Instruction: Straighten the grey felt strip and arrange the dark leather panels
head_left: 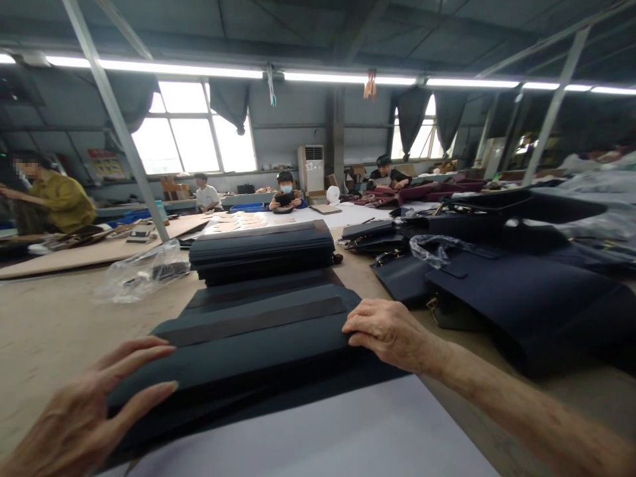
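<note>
A row of overlapping dark navy leather panels (258,331) lies on the workbench in front of me, stretching away toward a taller stack of the same panels (263,248). My left hand (94,404) rests flat on the left end of the nearest panel, fingers spread. My right hand (392,331) presses on the right edge of that panel, fingers curled over it. A white sheet (348,437) lies under the near edge of the panels.
Dark navy bags and bag parts (501,278) pile up at the right. A clear plastic bag (144,271) sits at the left on the tan table (50,324). Several seated people (285,192) work at tables farther back.
</note>
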{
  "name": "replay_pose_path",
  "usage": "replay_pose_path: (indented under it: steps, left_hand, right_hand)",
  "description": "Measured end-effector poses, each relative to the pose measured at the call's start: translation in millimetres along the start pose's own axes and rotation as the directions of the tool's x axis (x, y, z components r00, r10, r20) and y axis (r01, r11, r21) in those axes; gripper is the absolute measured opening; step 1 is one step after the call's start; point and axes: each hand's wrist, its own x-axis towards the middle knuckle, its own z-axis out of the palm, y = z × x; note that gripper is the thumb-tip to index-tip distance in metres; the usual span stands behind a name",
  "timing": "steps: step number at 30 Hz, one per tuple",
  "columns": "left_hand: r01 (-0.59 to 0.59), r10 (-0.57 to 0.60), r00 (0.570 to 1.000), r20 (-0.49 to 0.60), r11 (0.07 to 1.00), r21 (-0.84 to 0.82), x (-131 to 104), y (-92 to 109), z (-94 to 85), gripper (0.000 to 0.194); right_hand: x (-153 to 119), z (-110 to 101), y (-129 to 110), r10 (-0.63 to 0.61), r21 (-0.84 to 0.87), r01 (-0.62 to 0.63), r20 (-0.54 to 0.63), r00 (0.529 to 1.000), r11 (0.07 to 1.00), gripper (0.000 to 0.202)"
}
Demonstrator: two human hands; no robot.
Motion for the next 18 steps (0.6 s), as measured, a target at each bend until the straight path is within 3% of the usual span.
replay_pose_path:
  steps: [4,8,12,18]
  left_hand:
    - [-0.245,0.245,0.969,0.022,0.970,-0.015,4,44,16.1,0.039]
    - [-0.282,0.284,0.959,-0.005,0.952,-0.120,13,81,31.8,0.032]
    - [-0.296,0.302,0.953,0.018,0.942,-0.161,23,94,39.1,0.025]
    - [-0.275,0.272,0.961,-0.049,0.956,-0.101,32,95,45.1,0.020]
  right_hand:
    - [2,-1,-2,-0.039,-0.067,0.040,0.021,0.999,0.997,0.015]
    - [0,1,-1,-0.084,-0.108,0.085,0.012,0.996,0.991,0.011]
    - [3,1,1,-0.131,-0.138,0.124,-0.042,0.991,0.983,0.013]
    - [16,-3,-8,-0.109,-0.238,0.030,-0.324,0.940,0.971,0.027]
